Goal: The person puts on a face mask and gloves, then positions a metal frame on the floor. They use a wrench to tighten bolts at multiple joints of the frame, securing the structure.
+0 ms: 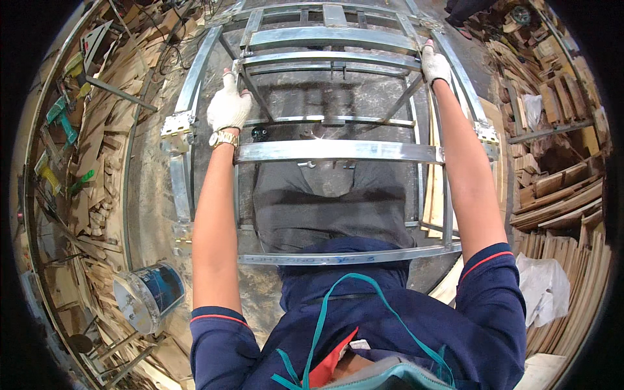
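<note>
A frame of shiny square metal tubing (338,153) stands around me, its crossbars running left to right in front of my body. On its left side my left hand (229,107), in a white knit glove with bare fingertips, is closed around a tube near a corner. My right hand (436,65), gloved the same way, is closed on the opposite side, a little farther away. The undersides of both grips are hidden. Hinge-like metal brackets (179,123) sit on the outer side rails. Below a crossbar, a wrench (307,164) shows.
Wood offcuts (97,195) and hand tools, including a teal one (62,120), lie along the left. A blue-and-white bucket (149,296) stands at lower left. Stacked wooden strips (559,195) and a clear plastic bag (545,286) are on the right. Another person's dark-clothed leg (465,10) shows at the far edge.
</note>
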A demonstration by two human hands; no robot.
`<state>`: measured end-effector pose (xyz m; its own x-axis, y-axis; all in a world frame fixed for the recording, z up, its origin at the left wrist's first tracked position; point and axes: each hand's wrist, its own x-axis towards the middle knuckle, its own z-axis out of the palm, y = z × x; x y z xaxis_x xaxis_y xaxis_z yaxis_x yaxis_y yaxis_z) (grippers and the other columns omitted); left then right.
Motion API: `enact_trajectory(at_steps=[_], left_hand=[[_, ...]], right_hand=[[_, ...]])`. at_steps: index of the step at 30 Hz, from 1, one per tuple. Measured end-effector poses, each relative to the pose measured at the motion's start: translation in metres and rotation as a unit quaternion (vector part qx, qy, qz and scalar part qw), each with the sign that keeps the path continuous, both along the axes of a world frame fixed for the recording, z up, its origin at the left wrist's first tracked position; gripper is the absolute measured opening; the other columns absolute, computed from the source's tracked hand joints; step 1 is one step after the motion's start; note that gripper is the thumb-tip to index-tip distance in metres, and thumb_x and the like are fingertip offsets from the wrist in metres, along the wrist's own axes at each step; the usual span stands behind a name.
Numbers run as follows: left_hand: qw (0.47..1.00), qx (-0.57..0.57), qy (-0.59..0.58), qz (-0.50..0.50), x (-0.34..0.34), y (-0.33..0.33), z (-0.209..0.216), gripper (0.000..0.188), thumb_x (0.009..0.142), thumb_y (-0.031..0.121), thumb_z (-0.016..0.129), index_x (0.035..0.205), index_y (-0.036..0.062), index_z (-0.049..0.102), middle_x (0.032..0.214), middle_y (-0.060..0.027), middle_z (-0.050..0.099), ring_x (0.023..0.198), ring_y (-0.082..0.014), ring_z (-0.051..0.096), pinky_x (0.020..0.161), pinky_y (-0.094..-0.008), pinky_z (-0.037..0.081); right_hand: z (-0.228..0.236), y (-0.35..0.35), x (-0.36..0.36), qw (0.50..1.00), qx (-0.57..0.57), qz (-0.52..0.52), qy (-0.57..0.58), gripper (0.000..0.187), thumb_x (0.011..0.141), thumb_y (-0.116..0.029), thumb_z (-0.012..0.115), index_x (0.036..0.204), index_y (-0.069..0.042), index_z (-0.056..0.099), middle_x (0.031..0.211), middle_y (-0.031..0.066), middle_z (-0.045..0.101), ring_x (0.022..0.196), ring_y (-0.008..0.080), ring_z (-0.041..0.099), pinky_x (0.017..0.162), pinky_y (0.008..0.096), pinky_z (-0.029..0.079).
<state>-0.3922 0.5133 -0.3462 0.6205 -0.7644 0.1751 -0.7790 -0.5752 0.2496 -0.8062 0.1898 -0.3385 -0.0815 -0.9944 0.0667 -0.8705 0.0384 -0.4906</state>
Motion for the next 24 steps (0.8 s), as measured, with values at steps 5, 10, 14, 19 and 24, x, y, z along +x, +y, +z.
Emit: enact_trajectory(at_steps=[5, 10, 14, 19, 24], left_hand=[[0.992, -0.091, -0.083, 0.007, -0.003, -0.010, -0.005, 0.065, 0.097, 0.059, 0.058, 0.143, 0.0136, 0.053, 0.089, -0.0263, 0.073, 0.083, -0.0472, 0.072, 0.072, -0.0581, 0.054], [1.000, 0.001, -0.006, 0.002, 0.002, -0.023, 0.007, 0.044, 0.099, 0.047, 0.057, 0.128, 0.0138, 0.058, 0.094, -0.0252, 0.073, 0.088, -0.0471, 0.072, 0.075, -0.0587, 0.054], [1.000, 0.011, 0.009, -0.022, 0.008, -0.022, 0.001, 0.040, 0.098, 0.037, 0.057, 0.131, 0.0135, 0.056, 0.094, -0.0261, 0.073, 0.088, -0.0476, 0.071, 0.075, -0.0599, 0.054], [0.999, -0.006, -0.016, -0.046, 0.005, -0.020, 0.001, 0.049, 0.100, 0.034, 0.055, 0.144, 0.0121, 0.051, 0.090, -0.0272, 0.072, 0.082, -0.0481, 0.070, 0.071, -0.0596, 0.053], [0.998, 0.013, -0.020, -0.051, 0.005, -0.020, 0.004, 0.053, 0.100, 0.032, 0.055, 0.147, 0.0098, 0.048, 0.087, -0.0285, 0.072, 0.080, -0.0486, 0.070, 0.070, -0.0594, 0.053]], right_hand=[[0.001, -0.010, -0.005, 1.000, -0.001, 0.020, 0.020, 0.094, 0.101, -0.074, 0.020, 0.114, 0.000, 0.077, 0.120, 0.0305, 0.071, 0.121, 0.0460, 0.065, 0.105, 0.0515, 0.048], [0.002, -0.008, 0.004, 0.999, 0.003, 0.036, 0.037, 0.094, 0.100, -0.076, 0.026, 0.117, 0.001, 0.076, 0.121, 0.0331, 0.069, 0.121, 0.0465, 0.066, 0.105, 0.0518, 0.050], [0.004, -0.006, 0.004, 0.998, 0.019, 0.060, 0.028, 0.090, 0.096, -0.076, 0.040, 0.120, 0.005, 0.072, 0.123, 0.0343, 0.069, 0.122, 0.0466, 0.065, 0.106, 0.0507, 0.050], [0.000, -0.007, -0.005, 0.996, 0.038, 0.071, 0.041, 0.092, 0.092, -0.077, 0.047, 0.132, 0.005, 0.062, 0.130, 0.0340, 0.066, 0.126, 0.0466, 0.063, 0.109, 0.0498, 0.048], [0.001, -0.006, 0.001, 0.995, 0.036, 0.070, 0.061, 0.090, 0.094, -0.076, 0.044, 0.134, 0.003, 0.063, 0.132, 0.0317, 0.066, 0.129, 0.0447, 0.062, 0.110, 0.0489, 0.047]])
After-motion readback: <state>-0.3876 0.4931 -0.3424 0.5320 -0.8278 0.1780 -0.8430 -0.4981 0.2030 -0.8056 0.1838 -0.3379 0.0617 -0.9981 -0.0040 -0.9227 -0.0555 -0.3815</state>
